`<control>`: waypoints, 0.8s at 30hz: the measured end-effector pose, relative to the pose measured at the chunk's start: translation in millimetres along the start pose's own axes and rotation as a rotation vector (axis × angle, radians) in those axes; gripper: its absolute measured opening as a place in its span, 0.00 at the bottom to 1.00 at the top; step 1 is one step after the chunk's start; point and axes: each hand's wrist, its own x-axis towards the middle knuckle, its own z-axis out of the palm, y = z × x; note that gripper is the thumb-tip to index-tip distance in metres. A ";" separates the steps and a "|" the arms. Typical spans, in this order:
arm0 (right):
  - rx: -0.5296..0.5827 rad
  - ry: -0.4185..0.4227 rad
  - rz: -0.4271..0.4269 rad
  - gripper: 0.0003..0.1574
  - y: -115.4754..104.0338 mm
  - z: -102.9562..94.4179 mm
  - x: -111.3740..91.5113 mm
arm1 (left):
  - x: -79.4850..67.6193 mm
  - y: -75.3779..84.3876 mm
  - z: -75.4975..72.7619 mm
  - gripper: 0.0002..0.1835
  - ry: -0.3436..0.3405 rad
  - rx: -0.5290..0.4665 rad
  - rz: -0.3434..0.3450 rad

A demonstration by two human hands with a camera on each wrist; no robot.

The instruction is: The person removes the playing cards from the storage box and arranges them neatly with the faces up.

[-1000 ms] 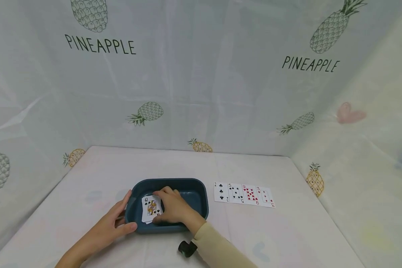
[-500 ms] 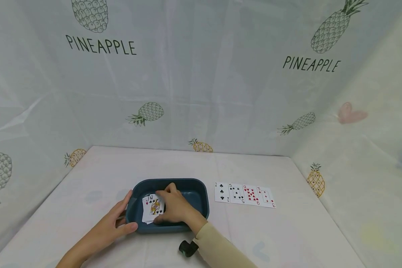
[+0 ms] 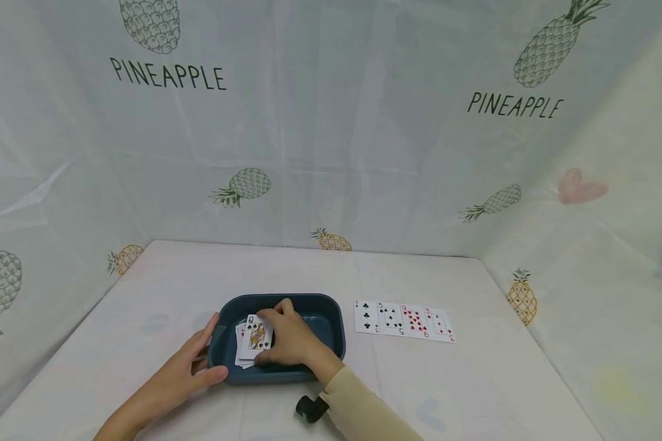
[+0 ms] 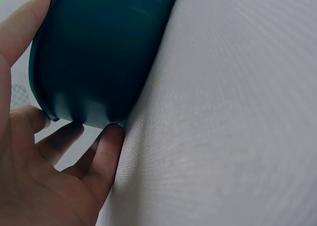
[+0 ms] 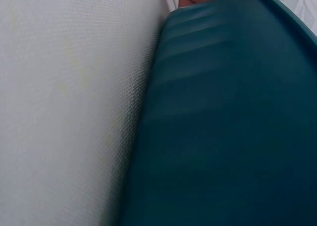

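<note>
A dark teal tray (image 3: 265, 379) stands on the white-covered table, also filling much of both wrist views. My left hand (image 3: 190, 364) holds its left end; in the left wrist view the thumb lies along one wall and the curled fingers (image 4: 110, 141) touch the end. Inside the tray, my right hand (image 3: 295, 343) pinches a queen of spades (image 3: 259, 335) by its top and bottom edges. Under the queen lies a small stack of playing cards (image 3: 240, 356), mostly covered. The right hand itself is hidden behind the tray wall in the right wrist view.
To the right of the tray, several face-up cards lie overlapping in a row, with a nine of hearts (image 3: 415, 320) among them. A black wrist camera (image 3: 311, 409) hangs at the right sleeve (image 3: 364, 407). A pineapple-printed curtain (image 3: 342, 153) encloses the table's back and sides.
The queen has shifted right and slightly away from me off the stack, uncovering the left edges of cards beneath. My right hand moved slightly with it; the left hand stays on the tray.
</note>
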 end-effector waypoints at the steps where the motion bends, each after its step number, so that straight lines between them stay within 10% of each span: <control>1: 0.001 0.004 0.000 0.53 0.0 -0.3 -0.1 | 0.2 -0.1 -0.1 0.54 0.000 -0.003 0.002; 24: 0.124 0.006 -0.039 0.54 6.6 -6.2 -4.0 | -0.4 0.8 -0.6 0.54 -0.002 -0.007 -0.005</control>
